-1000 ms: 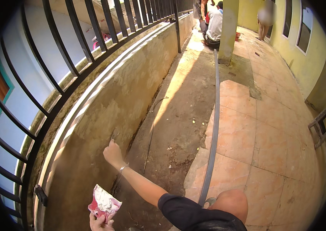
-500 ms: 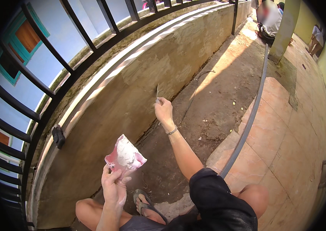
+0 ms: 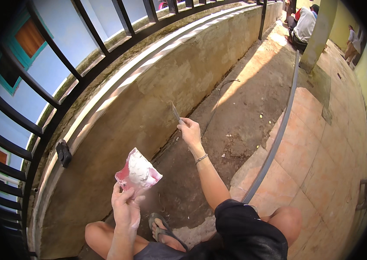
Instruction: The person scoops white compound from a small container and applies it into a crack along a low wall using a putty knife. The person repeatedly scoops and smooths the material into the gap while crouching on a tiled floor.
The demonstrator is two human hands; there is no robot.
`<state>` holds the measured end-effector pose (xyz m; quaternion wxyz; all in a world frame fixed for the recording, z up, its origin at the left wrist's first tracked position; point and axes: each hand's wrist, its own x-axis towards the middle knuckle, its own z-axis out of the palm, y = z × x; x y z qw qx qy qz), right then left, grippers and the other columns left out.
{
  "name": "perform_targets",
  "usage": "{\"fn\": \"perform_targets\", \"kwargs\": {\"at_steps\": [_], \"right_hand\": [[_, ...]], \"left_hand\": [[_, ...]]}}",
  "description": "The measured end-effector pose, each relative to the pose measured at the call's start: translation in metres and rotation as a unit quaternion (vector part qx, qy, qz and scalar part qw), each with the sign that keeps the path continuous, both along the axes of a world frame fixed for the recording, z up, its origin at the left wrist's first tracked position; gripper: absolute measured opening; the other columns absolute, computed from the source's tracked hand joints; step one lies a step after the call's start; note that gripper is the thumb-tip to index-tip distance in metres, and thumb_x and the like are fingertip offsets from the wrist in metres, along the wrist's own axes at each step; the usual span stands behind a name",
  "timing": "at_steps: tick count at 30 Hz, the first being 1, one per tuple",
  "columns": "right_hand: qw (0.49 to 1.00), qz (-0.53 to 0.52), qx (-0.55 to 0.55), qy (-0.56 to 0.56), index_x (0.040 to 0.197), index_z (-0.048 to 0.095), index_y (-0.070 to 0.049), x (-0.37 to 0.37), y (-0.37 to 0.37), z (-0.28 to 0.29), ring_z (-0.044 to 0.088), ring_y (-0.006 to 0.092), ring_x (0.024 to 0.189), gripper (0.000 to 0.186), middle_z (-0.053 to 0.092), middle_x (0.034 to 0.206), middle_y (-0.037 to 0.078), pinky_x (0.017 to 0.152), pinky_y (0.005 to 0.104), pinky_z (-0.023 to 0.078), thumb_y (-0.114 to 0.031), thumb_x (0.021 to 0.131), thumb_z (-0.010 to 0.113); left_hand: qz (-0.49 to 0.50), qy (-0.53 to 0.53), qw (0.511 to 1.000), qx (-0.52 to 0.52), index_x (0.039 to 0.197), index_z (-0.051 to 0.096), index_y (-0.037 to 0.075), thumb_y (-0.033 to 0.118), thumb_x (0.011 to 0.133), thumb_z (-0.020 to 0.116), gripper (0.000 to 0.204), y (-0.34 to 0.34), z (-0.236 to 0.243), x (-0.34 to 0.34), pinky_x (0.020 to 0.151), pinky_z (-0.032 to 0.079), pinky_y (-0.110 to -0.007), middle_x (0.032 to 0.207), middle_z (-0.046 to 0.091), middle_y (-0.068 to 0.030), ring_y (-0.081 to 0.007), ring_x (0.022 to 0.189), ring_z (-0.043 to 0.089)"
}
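Observation:
My left hand [image 3: 126, 209] grips a pink, curved piece of plastic [image 3: 122, 175] from below, its fingers closed round the lower edge. A lump of white putty [image 3: 141, 168] lies on that piece. In my right hand [image 3: 190, 132] is a putty knife [image 3: 176, 114], held by its handle between thumb and fingers. Its thin blade points up and to the left, toward the low plastered wall [image 3: 118, 134]. Whether the tip touches the wall, I cannot tell. Patchy, lighter smears mark the wall beyond the blade.
Black metal railing [image 3: 73, 71] tops the wall, and a small dark object [image 3: 63, 153] rests on its ledge. A thin cable [image 3: 218, 97] lies along the dirt strip. A long grey bar [image 3: 279, 138] borders the orange tiles. A person [image 3: 303, 28] crouches by a post [image 3: 322, 34].
My right hand has drawn back toward me and slightly right. The putty knife's blade now leans further left. My left hand still holds the pink piece, having shifted slightly left.

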<state>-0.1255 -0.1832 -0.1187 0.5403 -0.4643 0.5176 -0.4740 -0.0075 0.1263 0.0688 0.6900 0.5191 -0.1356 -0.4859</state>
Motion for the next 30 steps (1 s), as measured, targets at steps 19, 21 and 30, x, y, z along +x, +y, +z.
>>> {"fn": "perform_targets", "kwargs": {"at_steps": [19, 21, 30], "right_hand": [[0.988, -0.114, -0.076, 0.078, 0.12, 0.067, 0.006, -0.004, 0.008, 0.038, 0.069, 0.0472, 0.102, 0.037, 0.071, 0.1, 0.031, 0.087, 0.0493, 0.054, -0.019, 0.094, 0.058], [0.991, -0.131, -0.024, 0.033, 0.113, 0.072, 0.007, -0.007, -0.02, 0.032, 0.072, 0.0398, 0.092, 0.035, 0.074, 0.098, 0.027, 0.083, 0.0412, 0.053, -0.019, 0.093, 0.059], [0.981, 0.036, 0.065, -0.178, 0.122, 0.072, 0.005, -0.018, -0.019, 0.014, 0.05, 0.0049, 0.058, 0.034, 0.06, 0.073, -0.004, 0.053, 0.0229, 0.037, -0.007, 0.09, 0.065]], "left_hand": [[0.007, 0.004, 1.0, 0.014, 0.14, 0.046, -0.002, -0.005, 0.093, 0.053, 0.048, -0.002, 0.008, -0.003, 0.065, 0.06, -0.028, 0.128, 0.066, -0.0171, -0.0312, 0.101, 0.074], [0.002, 0.001, 1.0, 0.012, 0.14, 0.046, -0.002, -0.005, 0.093, 0.053, 0.048, 0.0, 0.006, -0.004, 0.065, 0.06, -0.028, 0.128, 0.066, -0.0173, -0.0308, 0.101, 0.074], [0.018, -0.018, 0.999, 0.023, 0.141, 0.046, -0.005, -0.005, 0.094, 0.049, 0.047, -0.006, 0.014, -0.014, 0.063, 0.062, -0.025, 0.128, 0.066, -0.0187, -0.0281, 0.099, 0.075]]}}
